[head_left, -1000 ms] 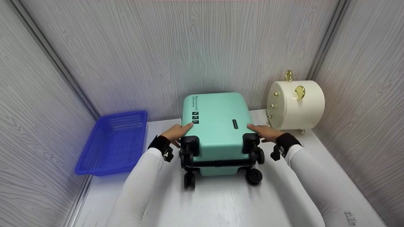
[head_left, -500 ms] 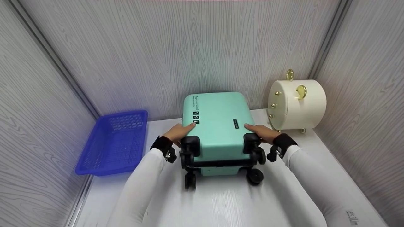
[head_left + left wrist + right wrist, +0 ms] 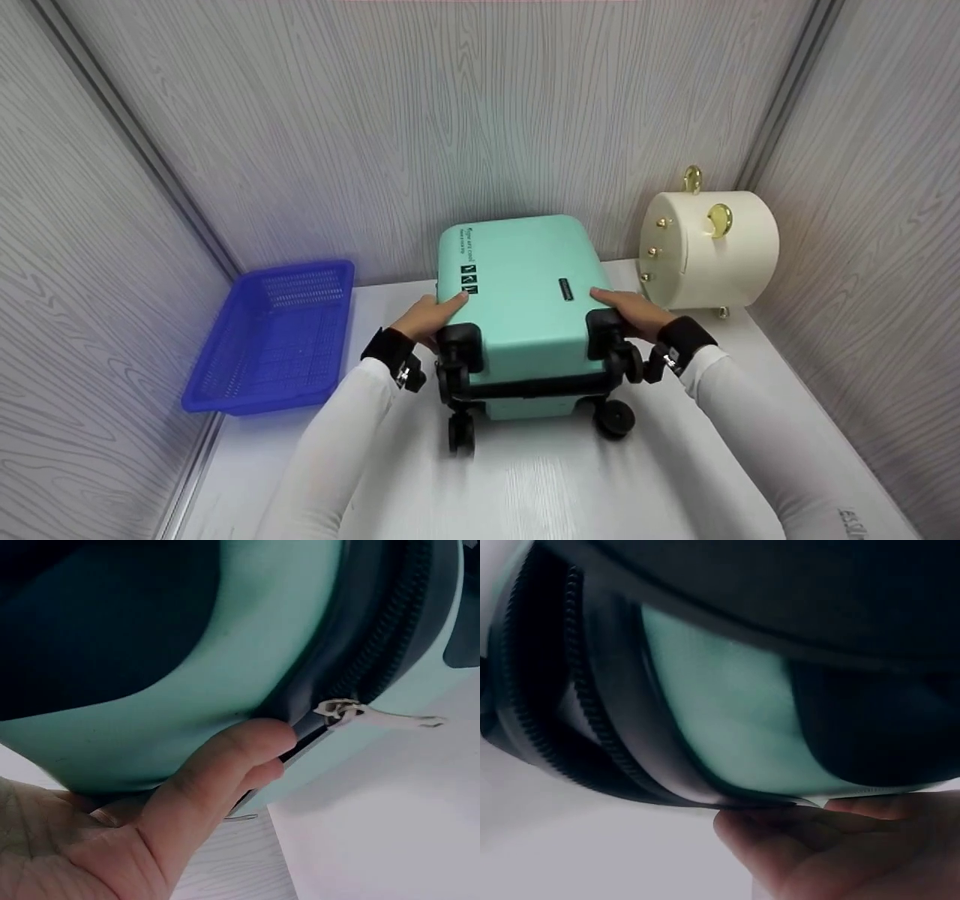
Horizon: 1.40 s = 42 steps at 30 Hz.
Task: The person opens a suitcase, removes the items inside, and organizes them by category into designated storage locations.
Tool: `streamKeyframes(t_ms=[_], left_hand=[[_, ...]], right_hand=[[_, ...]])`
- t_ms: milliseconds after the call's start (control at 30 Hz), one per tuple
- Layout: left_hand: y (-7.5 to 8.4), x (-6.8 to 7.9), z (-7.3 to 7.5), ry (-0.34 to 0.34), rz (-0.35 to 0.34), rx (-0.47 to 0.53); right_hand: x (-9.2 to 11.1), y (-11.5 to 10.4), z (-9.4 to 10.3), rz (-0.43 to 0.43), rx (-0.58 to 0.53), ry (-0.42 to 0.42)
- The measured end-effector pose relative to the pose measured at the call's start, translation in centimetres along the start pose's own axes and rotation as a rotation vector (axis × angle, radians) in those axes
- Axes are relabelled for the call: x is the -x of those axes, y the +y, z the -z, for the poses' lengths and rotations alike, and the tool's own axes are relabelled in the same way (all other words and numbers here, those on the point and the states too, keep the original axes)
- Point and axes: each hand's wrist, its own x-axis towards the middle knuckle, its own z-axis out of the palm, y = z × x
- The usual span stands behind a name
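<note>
A mint-green suitcase [image 3: 525, 277] lies flat against the back wall, its black wheels [image 3: 615, 418] towards me. My left hand [image 3: 429, 319] grips its left side near the wheel end, thumb on the top shell. On the opposite side my right hand [image 3: 634, 311] holds it the same way, with its thumb on top. The left wrist view has my fingers against the side beside a metal zipper pull [image 3: 341, 712]. In the right wrist view, two toothed zipper edges [image 3: 577, 675] stand apart with a dark gap between them. The far side of the suitcase is hidden.
To the left stands a blue plastic basket [image 3: 281, 352]. A cream round case [image 3: 720, 255] with gold knobs and a crescent ornament stands at the back right. Grained panel walls enclose the white table [image 3: 525, 495] at the back and both sides.
The suitcase has shifted slightly to the right, and its right wheel corner has turned a little. Both hands have moved along with it, keeping their hold on its sides.
</note>
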Motion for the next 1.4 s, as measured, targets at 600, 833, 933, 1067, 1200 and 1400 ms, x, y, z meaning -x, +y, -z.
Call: streamKeyframes(t_ms=[600,833,933,1067,1200,1400], left_hand=[[-1.5,-0.7,-1.7,0.039,-0.030,0.288],[-2.7,-1.1,-2.3,0.049,-0.043,0.426],[-3.2,-1.1,-2.1,0.044,-0.037,0.466],[-3.7,-0.8,-1.5,0.043,-0.030,0.446],[-3.9,-0.3,-0.6,0.081,-0.029,0.352],[-3.0,1.3,1.1,0.196,-0.122,0.144]], right_hand=[[3.4,-7.3,2.6,0.097,0.108,0.147],[4.1,-11.0,2.4,0.174,0.152,0.219],[4.3,-12.4,1.9,0.209,0.205,0.259],[4.6,-14.2,1.1,0.239,0.315,0.324],[4.9,-15.5,0.2,0.232,0.317,0.348],[5.1,-16.9,-1.3,0.276,0.304,0.379]])
